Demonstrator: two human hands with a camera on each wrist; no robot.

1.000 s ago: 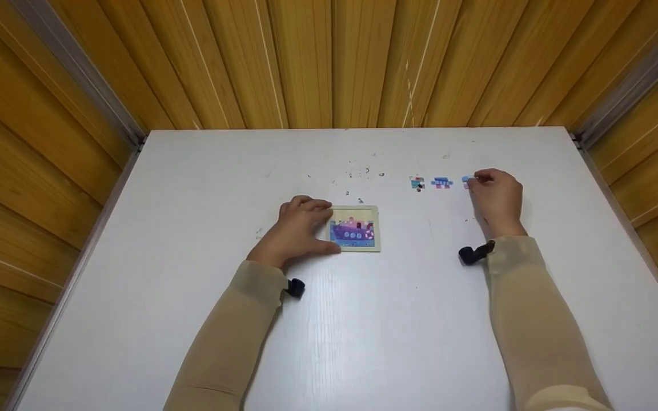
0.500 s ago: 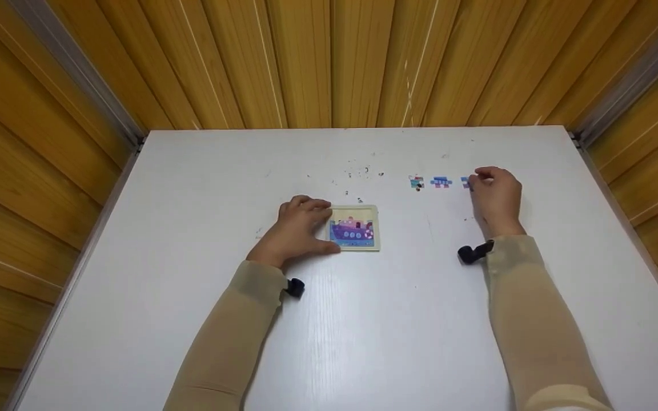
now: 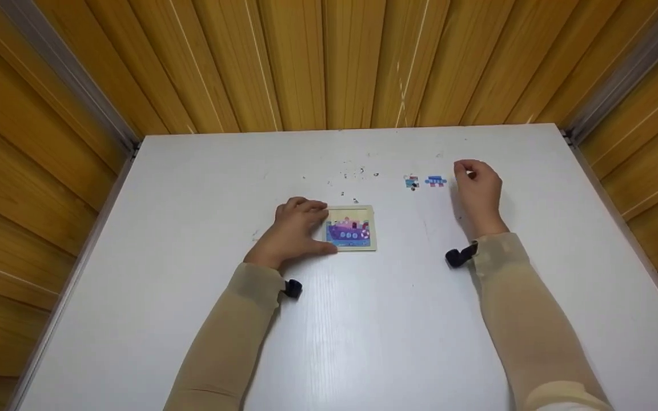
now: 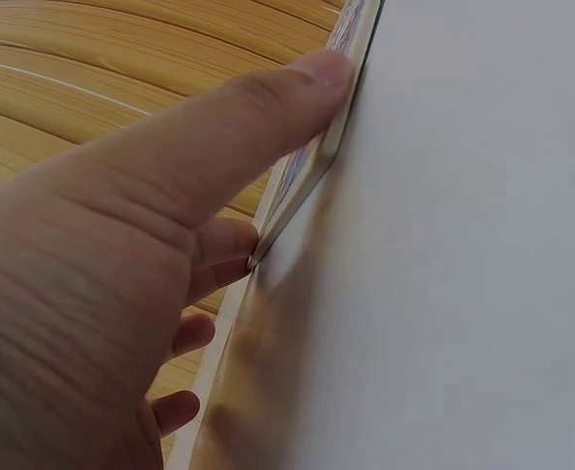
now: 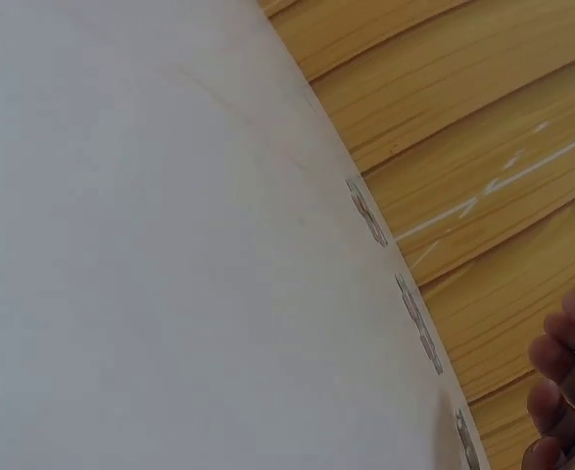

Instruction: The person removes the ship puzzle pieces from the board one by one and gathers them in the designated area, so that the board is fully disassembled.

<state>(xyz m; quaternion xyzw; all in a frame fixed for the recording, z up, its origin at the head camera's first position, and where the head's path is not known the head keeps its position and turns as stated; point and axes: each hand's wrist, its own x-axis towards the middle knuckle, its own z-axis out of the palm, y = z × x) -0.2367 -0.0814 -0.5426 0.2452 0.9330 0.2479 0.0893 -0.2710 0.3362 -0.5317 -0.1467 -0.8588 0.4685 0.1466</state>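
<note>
A light wooden puzzle frame (image 3: 350, 249) lies on the white table, and the ship picture (image 3: 347, 233) fills its lower part. My left hand (image 3: 295, 231) holds this frame by its left side, thumb at the near edge and fingers at the far one. In the left wrist view, the thumb (image 4: 258, 122) rests against the frame's rim. To the right lie two loose puzzle pieces, one teal and red (image 3: 411, 182), one blue and pink (image 3: 435, 181). My right hand (image 3: 480, 194) is beside them, fingers bent; whether they pinch anything is hidden. A third piece (image 5: 467, 441) shows in the right wrist view.
Small dark specks (image 3: 357, 170) are scattered over the table (image 3: 220, 171) beyond the frame. Wood-look panels (image 3: 295, 63) stand behind the table's far edge and along both sides. A small black camera (image 3: 459, 258) sits at the right wrist.
My right hand has shifted left and slightly away from me, and now covers the third piece's place in the head view. The left hand keeps its hold on the frame.
</note>
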